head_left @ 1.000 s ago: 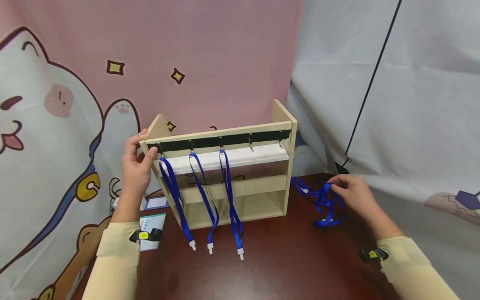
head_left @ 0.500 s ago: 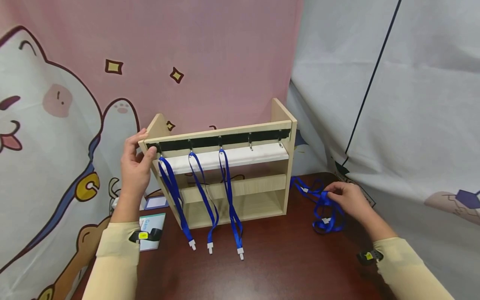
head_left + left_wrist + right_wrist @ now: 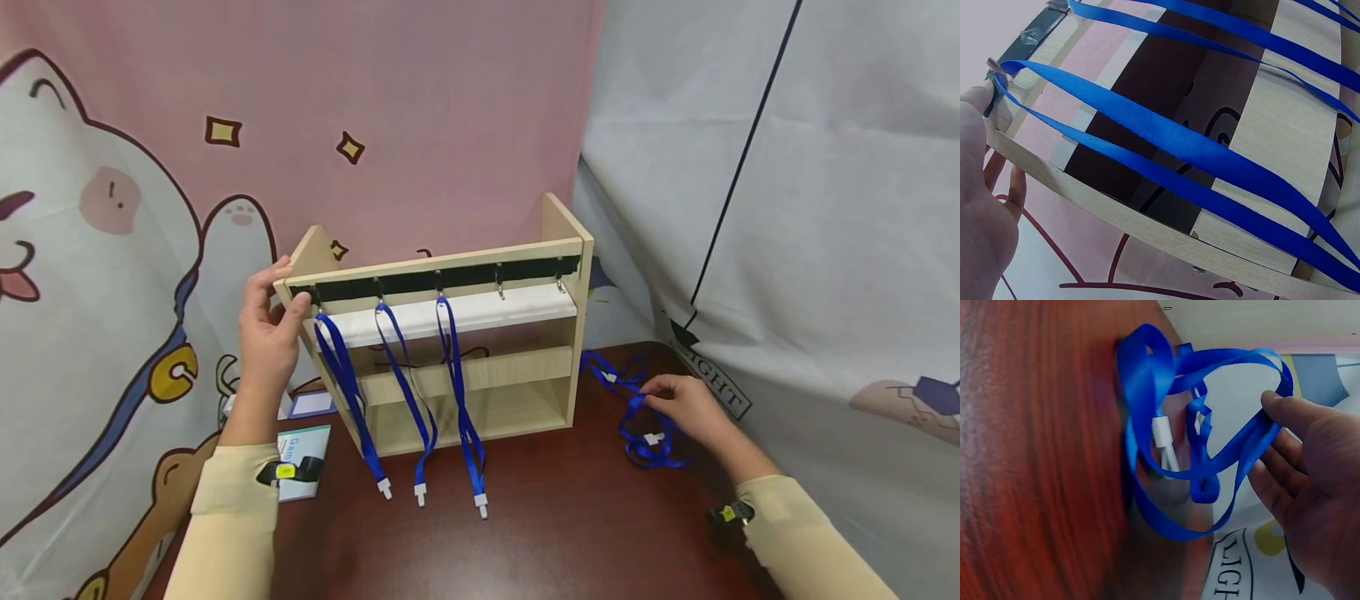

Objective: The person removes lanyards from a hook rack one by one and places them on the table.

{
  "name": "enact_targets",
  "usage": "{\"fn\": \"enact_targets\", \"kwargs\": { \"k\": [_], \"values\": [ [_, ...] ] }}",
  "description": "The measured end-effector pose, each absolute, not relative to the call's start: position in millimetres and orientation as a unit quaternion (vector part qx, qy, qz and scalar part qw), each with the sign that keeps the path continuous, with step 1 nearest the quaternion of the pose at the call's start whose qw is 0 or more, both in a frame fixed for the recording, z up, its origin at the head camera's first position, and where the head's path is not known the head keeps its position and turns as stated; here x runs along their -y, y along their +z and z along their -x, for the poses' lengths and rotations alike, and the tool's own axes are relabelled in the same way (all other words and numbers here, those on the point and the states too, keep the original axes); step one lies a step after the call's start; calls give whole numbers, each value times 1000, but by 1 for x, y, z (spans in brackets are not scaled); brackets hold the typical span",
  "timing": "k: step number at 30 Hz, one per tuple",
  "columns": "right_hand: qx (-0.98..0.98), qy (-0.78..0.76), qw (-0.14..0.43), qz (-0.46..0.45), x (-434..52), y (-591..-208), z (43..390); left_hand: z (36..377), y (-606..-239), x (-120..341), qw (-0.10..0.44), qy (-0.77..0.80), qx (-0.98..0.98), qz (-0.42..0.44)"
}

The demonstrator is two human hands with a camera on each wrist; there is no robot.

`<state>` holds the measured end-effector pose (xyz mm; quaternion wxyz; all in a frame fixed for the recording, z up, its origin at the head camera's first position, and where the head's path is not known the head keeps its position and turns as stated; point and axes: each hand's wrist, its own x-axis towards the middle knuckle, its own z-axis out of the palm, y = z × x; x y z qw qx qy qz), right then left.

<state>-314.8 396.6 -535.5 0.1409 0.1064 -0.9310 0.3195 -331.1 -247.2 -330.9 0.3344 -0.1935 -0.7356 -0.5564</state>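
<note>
A wooden rack [image 3: 558, 250] with a black hook strip stands on the dark table [image 3: 570, 525]. Three blue lanyards [image 3: 457, 375] hang from its left hooks, and two hooks [image 3: 500, 290] at the right are bare. My left hand [image 3: 288, 292] grips the rack's top left corner, thumb in front; in the left wrist view the left hand [image 3: 979, 187] sits by the rack edge [image 3: 1116, 212] and straps [image 3: 1166, 131]. My right hand [image 3: 660, 396] pinches a strap of a tangled bunch of blue lanyards [image 3: 645, 437] lying right of the rack. In the right wrist view the right hand [image 3: 1272, 434] holds the bunch [image 3: 1166, 444].
A teal booklet [image 3: 303, 462] and a small card [image 3: 313, 406] lie left of the rack. A pink cartoon backdrop [image 3: 412, 125] hangs behind, with grey cloth [image 3: 825, 208] at the right. The table's right edge runs close to the lanyard bunch.
My right hand has slid a little left and down towards the table with the lanyard bunch. The left hand has stayed on the rack corner.
</note>
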Motion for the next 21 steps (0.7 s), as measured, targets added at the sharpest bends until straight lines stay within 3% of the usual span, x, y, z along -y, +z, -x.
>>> {"fn": "enact_targets", "kwargs": {
  "k": [21],
  "values": [
    [937, 306, 130, -105, -386, -574, 321, 331, -331, 247, 335, -562, 730, 197]
  ]
}}
